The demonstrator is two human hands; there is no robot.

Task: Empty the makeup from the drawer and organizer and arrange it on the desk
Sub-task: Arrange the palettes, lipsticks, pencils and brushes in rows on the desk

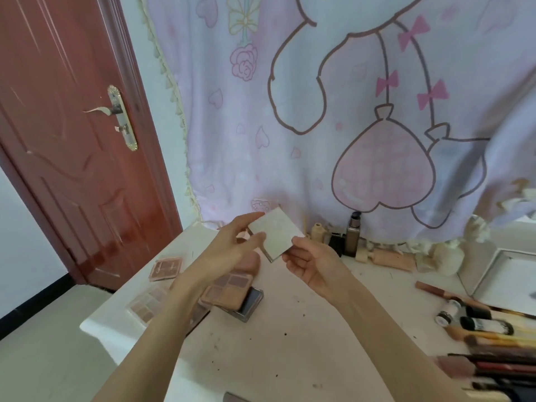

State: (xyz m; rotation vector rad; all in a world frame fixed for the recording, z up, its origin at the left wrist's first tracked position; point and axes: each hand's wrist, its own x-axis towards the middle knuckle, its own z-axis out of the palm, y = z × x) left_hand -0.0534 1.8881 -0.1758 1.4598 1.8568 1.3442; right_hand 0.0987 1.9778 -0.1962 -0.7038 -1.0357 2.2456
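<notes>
Both my hands hold a flat, square, pale silvery palette (277,233) in the air above the white desk (290,329). My left hand (235,245) pinches its left edge between thumb and fingers. My right hand (311,264) holds its lower right corner with the fingertips. Below them on the desk lie several eyeshadow palettes: a pink one (166,267) at the far left, a clear one (146,304) near the left edge, and a peach one (229,290) stacked on a dark compact (250,304).
Bottles and tubes (355,236) stand along the back by a pink cartoon curtain (348,111). A white tray (504,281) sits at the right, with brushes, pencils and small bottles (478,329) laid in front of it. A red door (72,140) is at the left.
</notes>
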